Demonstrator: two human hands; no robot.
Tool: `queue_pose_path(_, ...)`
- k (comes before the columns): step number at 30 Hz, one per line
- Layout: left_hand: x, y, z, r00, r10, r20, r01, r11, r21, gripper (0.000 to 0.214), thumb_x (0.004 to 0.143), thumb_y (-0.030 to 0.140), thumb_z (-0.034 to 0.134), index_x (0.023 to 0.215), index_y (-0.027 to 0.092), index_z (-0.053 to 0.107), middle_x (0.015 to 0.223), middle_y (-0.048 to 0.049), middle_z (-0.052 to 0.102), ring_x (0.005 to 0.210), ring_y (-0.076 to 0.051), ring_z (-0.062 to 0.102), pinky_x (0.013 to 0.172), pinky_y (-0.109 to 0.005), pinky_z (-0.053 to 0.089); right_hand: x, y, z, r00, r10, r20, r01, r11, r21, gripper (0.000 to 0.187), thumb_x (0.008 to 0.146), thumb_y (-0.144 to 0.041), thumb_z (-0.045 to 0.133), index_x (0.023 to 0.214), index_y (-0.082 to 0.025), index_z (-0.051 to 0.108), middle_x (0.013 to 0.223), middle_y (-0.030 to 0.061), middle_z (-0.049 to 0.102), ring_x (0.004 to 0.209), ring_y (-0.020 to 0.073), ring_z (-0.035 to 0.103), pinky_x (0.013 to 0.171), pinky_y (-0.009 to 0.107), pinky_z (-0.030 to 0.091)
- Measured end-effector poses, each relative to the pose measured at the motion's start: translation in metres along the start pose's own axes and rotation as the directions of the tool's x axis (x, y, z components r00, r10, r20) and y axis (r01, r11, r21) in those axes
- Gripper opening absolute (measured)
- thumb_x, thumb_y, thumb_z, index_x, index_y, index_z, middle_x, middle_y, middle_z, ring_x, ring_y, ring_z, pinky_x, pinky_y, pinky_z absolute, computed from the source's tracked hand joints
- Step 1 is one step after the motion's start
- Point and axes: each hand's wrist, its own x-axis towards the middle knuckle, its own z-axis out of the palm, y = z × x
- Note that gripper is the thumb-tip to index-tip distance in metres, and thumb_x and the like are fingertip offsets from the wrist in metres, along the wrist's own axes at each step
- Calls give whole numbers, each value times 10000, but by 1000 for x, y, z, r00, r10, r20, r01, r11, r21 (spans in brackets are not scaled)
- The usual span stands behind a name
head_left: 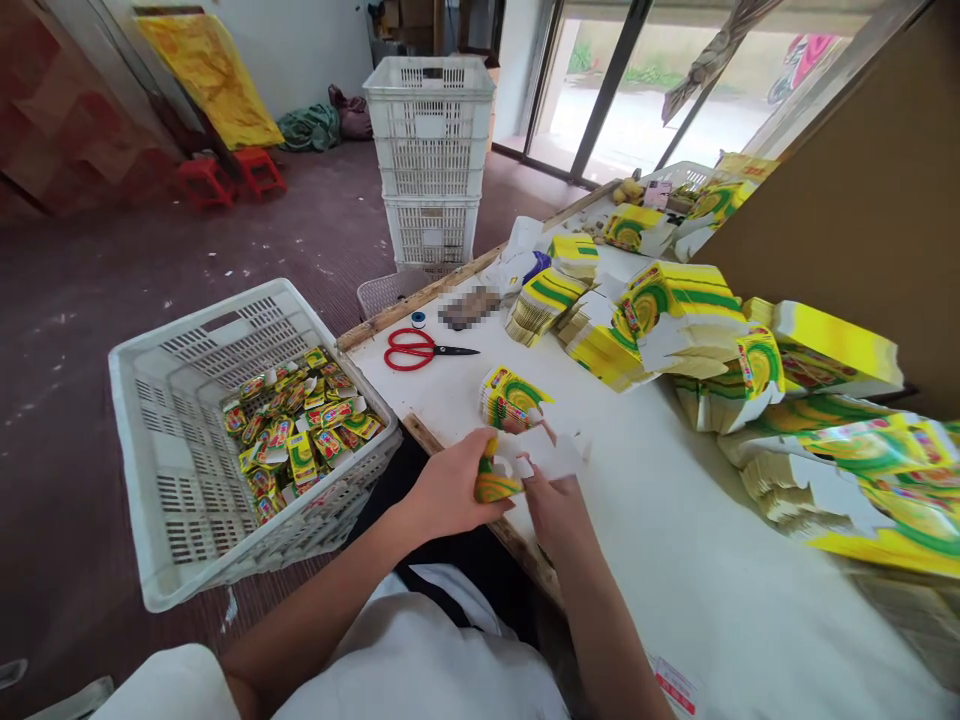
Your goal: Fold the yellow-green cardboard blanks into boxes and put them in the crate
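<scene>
Between both hands, near the table's front edge, is a small yellow-green printed carton (495, 482) with white inner flaps showing. My left hand (450, 483) is closed around its left side. My right hand (553, 500) pinches the white flap on the right, thumb on top. Just beyond them lies a small stack of flat printed cartons (506, 392) on the white table (622, 520). To the left, a white plastic crate (157, 470) holds many small yellow-green packs (300, 455), some with white flaps sticking out.
Red-handled scissors (420, 350) and a small blue spool (418, 320) lie at the table's left edge. Bundles of flat cartons (675, 310) line the right side. Stacked white crates (431, 150) stand beyond the table, and red stools (206, 183) by the wall.
</scene>
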Motion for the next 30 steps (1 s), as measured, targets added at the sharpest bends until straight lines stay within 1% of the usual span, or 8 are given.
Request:
queue_pose_path(3, -1, -2, 6, 987, 158, 4, -158, 987, 12, 683, 640, 222, 712, 1242, 228, 389, 1251, -119, 549, 1091, -307, 588, 893, -426, 478, 0, 4, 3, 958, 166, 234, -203, 969, 142, 585, 858, -539, 540, 1349, -225, 498, 1105, 118, 714, 1035, 266, 672, 873, 452, 559)
queue_pose_path(6, -1, -2, 6, 983, 185, -11, -184, 981, 65, 541, 644, 173, 658, 1132, 226, 428, 1195, -105, 542, 1030, -286, 597, 839, -403, 489, 0, 8, 3, 947, 208, 246, -240, 965, 107, 643, 804, -632, 557, 1319, -246, 540, 1112, 100, 717, 1044, 270, 670, 917, 467, 536)
queue_pose_path(12, 6, -11, 7, 997, 48, 56, -49, 999, 9, 591, 645, 189, 642, 1173, 241, 381, 1006, -48, 575, 887, -245, 615, 771, -365, 493, -6, 3, 0, 969, -7, 246, 66, 970, -233, 542, 875, -321, 518, 1411, -278, 454, 1347, 58, 599, 1284, 262, 521, 1058, 491, 434)
queue_pose_path(16, 10, -18, 11, 974, 77, -212, -84, 996, -25, 631, 638, 200, 670, 1207, 198, 398, 1199, -141, 505, 1119, -306, 541, 953, -463, 445, -7, 1, 0, 932, -209, 297, 311, 882, -355, 558, 841, -95, 454, 1336, -334, 547, 1427, 26, 525, 1288, 228, 526, 1039, 432, 472)
queue_pose_path(19, 10, -17, 5, 926, -166, -338, 136, 985, -111, 717, 554, 288, 785, 1169, 180, 434, 1201, -153, 513, 1131, -343, 522, 966, -527, 423, -2, 7, -2, 949, -292, 118, 314, 860, -403, 508, 849, -67, 424, 1226, -330, 642, 1334, 52, 606, 1223, 226, 585, 995, 441, 511)
queue_pose_path(22, 8, -15, -4, 906, -373, -199, 299, 899, -320, 665, 483, 339, 840, 1031, 188, 494, 974, -63, 589, 914, -275, 594, 846, -468, 485, 2, 11, -6, 942, -336, 22, 311, 843, -438, 487, 856, -85, 449, 1257, -309, 613, 1345, 74, 590, 1252, 239, 559, 994, 473, 508)
queue_pose_path(26, 9, -19, -9, 870, -435, -231, 160, 694, -702, 636, 478, 347, 835, 979, 214, 465, 876, 11, 562, 779, -171, 597, 720, -326, 507, 4, 9, -11, 918, -336, 211, 396, 764, -509, 465, 844, -91, 485, 1227, -315, 625, 1437, 66, 496, 1316, 269, 489, 981, 469, 514)
queue_pose_path(30, 11, -19, -11, 825, -472, -310, 116, 678, -726, 614, 503, 294, 830, 986, 213, 461, 875, 7, 589, 758, -142, 600, 694, -280, 502, 4, 11, -15, 900, -353, 254, 435, 725, -534, 395, 857, -109, 510, 1156, -319, 660, 1352, 86, 533, 1229, 271, 555, 934, 456, 535)
